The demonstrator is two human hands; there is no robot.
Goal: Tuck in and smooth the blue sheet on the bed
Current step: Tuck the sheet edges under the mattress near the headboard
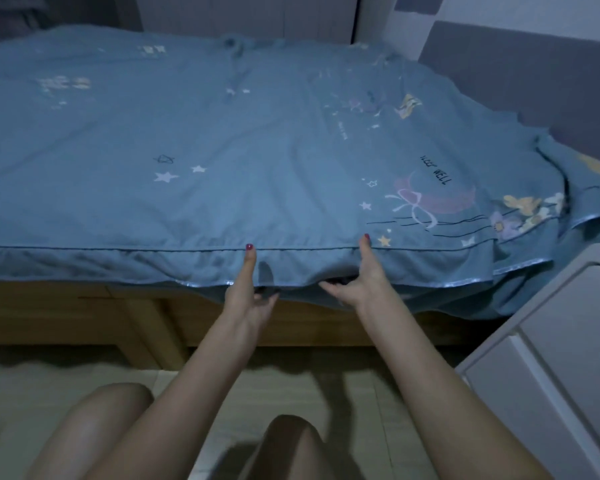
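Both hands grasp the near edge of the blue sheet (pixel 222 133) spread across the bed (pixel 84 306). The left hand (pixel 248 285) and right hand (pixel 357 278) each press a thumb on top of the hem, fingers curled beneath the overhanging fabric. A white cabinet (pixel 551 341) stands to the right, just beside the bed.
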